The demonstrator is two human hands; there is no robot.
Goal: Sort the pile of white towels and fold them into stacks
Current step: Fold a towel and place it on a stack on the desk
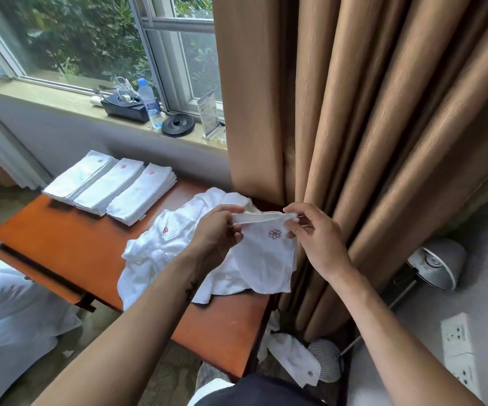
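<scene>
Beside the tan curtain (383,112), an orange wooden counter (70,238) carries the work. The left hand (216,232) and the right hand (316,232) each pinch one top corner of a small white towel (266,259) with a red flower mark. It hangs below the fingers (291,208), over the unsorted pile (160,247). Three folded stacks (111,186) lie beyond the left fingers. I judge the cloth light, soft and limp, so the corners are the best place to hold.

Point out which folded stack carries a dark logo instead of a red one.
The leftmost stack; its emblem is dark, while the middle stack and right stack show red.
</scene>
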